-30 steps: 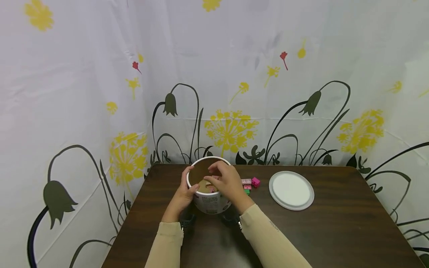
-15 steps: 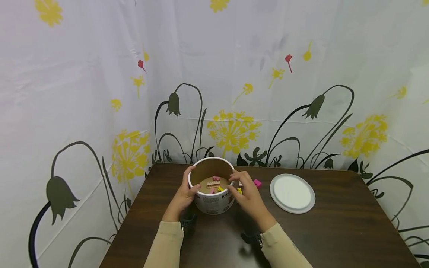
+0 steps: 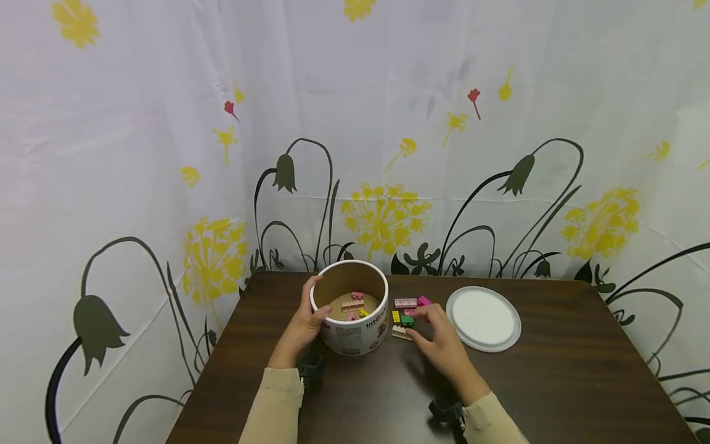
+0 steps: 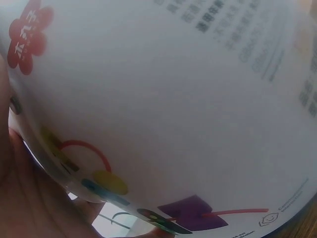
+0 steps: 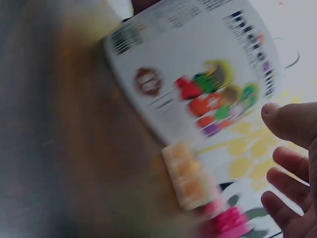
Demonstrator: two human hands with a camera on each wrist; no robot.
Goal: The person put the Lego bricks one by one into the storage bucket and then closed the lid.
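My left hand (image 3: 302, 320) grips the near-left rim of a round white tub (image 3: 349, 339), thumb over the edge and fingers along the outside. Inside it lie several toy building blocks, among them a peach block (image 3: 352, 306) and a yellow block (image 3: 363, 313). My right hand (image 3: 446, 348) hovers at the loose blocks right of the tub, thumb and fingers apart with nothing between them. Nearest to it are a green block (image 3: 407, 321) and a peach block (image 3: 401, 333); the right wrist view shows that peach block (image 5: 187, 176) beside the tub's printed wall (image 5: 188, 74).
A yellow block (image 3: 396, 317), a pale pink block (image 3: 405, 303) and a bright pink block (image 3: 424, 301) lie in the same group. Farther right, a round white lid (image 3: 484, 319) rests on the dark wooden table (image 3: 560, 357). A flower-patterned curtain (image 3: 310, 80) hangs behind.
My right hand has come out of the tub, passed its right rim and moved right to the loose blocks. My left hand keeps its grip on the tub.
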